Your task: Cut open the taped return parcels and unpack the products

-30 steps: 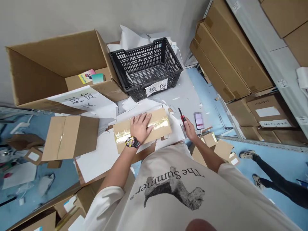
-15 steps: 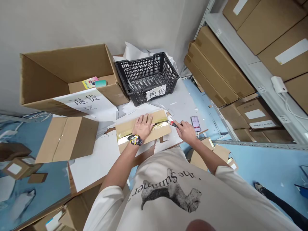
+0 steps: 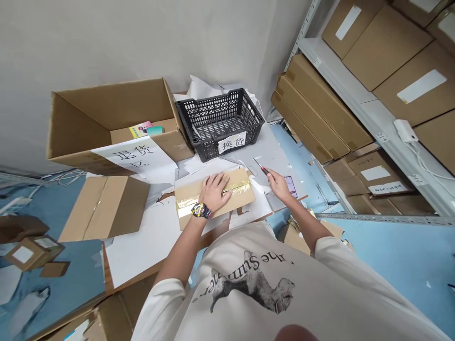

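A flat cardboard box (image 3: 236, 199) with shiny tape along its top lies on the paper-covered table in front of me. My left hand (image 3: 213, 191) rests spread and flat on the box, its wrist wearing a colourful watch (image 3: 201, 210). To the right of the box, my right hand (image 3: 279, 184) is closed around a utility knife (image 3: 263, 169) with a red and black handle. The knife's thin blade points up and left, apart from the box. Just beside my right hand lies a phone (image 3: 291, 187) with its screen lit.
Behind the flat box stands a black plastic crate (image 3: 222, 123) with a paper label. At left are a large open carton (image 3: 76, 128) with small colourful packs inside and a closed carton (image 3: 106, 208). Shelves of boxes (image 3: 327, 109) rise on the right.
My right hand has drawn the knife off the taped box, up and to the right. My left hand stays on the box. The camera view has shifted slightly.
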`<state>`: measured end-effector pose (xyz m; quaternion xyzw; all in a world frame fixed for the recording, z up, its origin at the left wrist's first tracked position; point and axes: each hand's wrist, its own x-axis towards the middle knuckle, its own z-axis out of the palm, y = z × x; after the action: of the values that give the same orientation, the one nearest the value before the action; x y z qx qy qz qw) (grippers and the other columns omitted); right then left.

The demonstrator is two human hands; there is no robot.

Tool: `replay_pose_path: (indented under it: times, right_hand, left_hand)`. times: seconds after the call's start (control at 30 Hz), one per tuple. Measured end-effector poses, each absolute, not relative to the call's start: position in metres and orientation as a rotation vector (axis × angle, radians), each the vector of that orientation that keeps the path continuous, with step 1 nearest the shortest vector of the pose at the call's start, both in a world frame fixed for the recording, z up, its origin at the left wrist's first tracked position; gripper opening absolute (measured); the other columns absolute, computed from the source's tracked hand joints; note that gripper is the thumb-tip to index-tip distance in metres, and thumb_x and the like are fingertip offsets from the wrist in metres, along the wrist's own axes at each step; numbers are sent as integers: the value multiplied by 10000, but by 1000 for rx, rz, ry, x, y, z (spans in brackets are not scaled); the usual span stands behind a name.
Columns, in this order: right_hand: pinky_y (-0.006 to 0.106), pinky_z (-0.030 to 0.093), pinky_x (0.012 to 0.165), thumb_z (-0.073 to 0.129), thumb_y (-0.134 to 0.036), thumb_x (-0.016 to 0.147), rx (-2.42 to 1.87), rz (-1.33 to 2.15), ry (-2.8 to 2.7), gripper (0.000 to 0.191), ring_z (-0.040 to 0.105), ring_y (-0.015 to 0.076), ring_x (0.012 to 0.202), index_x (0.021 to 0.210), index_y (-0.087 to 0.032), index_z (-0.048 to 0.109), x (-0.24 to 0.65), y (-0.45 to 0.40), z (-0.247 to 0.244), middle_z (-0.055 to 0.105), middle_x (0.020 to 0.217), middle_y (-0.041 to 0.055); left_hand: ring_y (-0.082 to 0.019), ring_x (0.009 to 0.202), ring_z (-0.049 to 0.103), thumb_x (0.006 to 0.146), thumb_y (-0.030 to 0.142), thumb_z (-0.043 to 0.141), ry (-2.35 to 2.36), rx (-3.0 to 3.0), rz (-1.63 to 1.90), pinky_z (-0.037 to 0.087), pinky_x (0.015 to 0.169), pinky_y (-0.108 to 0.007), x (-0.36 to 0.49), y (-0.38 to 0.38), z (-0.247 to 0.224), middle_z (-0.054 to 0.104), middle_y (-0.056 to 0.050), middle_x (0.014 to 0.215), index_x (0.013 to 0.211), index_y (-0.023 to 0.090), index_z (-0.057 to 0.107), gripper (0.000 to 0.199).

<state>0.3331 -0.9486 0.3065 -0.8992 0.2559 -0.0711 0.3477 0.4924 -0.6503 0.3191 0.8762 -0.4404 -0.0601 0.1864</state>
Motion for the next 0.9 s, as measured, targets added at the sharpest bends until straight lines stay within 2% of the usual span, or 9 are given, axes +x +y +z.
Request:
replay_pose_path:
  times: [0.13,0.27,0.33,0.4,0.47,0.53,0.67,0.8,0.9]
  right_hand:
    - [311,540,574,442,-707,1088,-1825,-168,695,713,607,194,571,1408,-150,752,322,-945,298,671,724,-2]
    - [291,538,565,531,-670,1068,-1745,-156,589,649,605,170,579,1398,-164,769,324,-940,313,682,733,-11]
    - [313,590,641,537,-621,1095,-1813,-171,520,602,659,182,655,1441,-187,770,328,-936,328,744,821,15]
    - [375,657,838,574,-547,1105,-1915,-198,392,530,762,226,883,1484,-231,768,333,-923,342,828,1048,65]
    - [460,627,1097,615,-472,1105,-1975,-205,211,484,767,282,1221,1527,-279,755,340,-897,352,819,1356,94]
    - [503,553,1241,635,-442,1115,-1933,-175,46,492,694,305,1431,1581,-310,722,348,-858,357,747,1551,93]
    - [465,568,1253,675,-529,1121,-1673,-108,-72,574,710,289,1441,1649,-305,661,366,-762,350,717,1606,98]
    - [504,540,1286,537,-566,1182,-1739,-148,-104,501,702,279,1435,1580,-329,729,376,-698,344,781,1505,77]
    - [549,515,1293,405,-496,1225,-1897,-121,-267,496,689,277,1432,1552,-360,752,377,-681,346,792,1482,63]
  left_hand:
    - [-456,1636,467,1051,427,656,-1256,2464,-165,221,1365,-765,479,-654,331,550,-161,1770,1653,266,645,624]
    - [-387,1483,627,1104,382,631,-1277,2295,-132,361,1341,-667,454,-640,341,692,-156,1618,1553,260,719,473]
    - [-350,1362,704,1128,372,611,-1149,2236,-90,475,1266,-583,442,-622,344,779,-145,1471,1464,250,768,390]
    - [-332,1281,743,1145,384,599,-911,2199,-12,541,1191,-539,430,-600,345,825,-132,1346,1371,243,802,335]
    - [-322,1261,758,1152,420,606,-671,2126,24,565,1170,-526,418,-583,343,838,-118,1305,1329,248,810,320]
    - [-315,1290,763,1149,483,625,-548,1973,-77,577,1182,-519,405,-576,338,827,-115,1361,1399,251,780,374]
    - [-320,1484,677,1163,664,520,-388,1629,-274,548,1257,-512,386,-583,320,688,-166,1621,1670,234,574,667]
    - [-290,1670,492,1188,713,328,-158,1648,-170,422,1377,-484,374,-577,307,475,-172,1812,1805,253,363,771]
    - [-277,1510,640,1194,689,248,-54,1745,-134,516,1292,-466,367,-557,302,612,-177,1668,1807,251,355,761]
